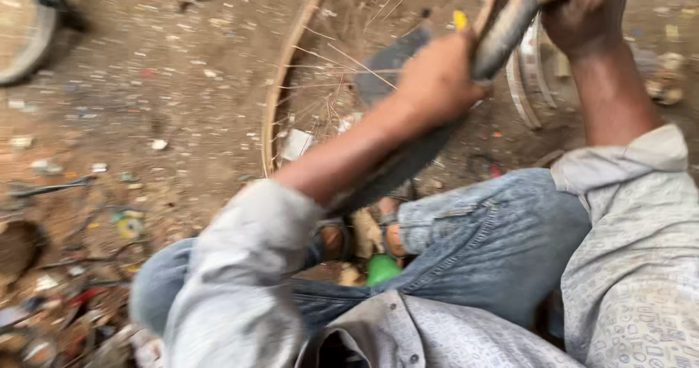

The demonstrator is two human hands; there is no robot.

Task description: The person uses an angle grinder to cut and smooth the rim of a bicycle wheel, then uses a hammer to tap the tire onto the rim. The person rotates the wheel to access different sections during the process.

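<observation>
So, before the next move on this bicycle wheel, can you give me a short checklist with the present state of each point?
1. Left hand closed on the tyre: ok, the grip wraps around it.
2. Right hand closed on the tyre near the top edge: ok, though partly cut off.
3. Wheel rim resting on the dirt ground: ok, it lies in front of the knees.
4. Spokes intact: cannot tell, picture blurred.
5. Yellow tool seated by the left hand: cannot tell, only a tip shows.
6. Feet in sandals steady: cannot tell, mostly hidden by the left arm.
</observation>
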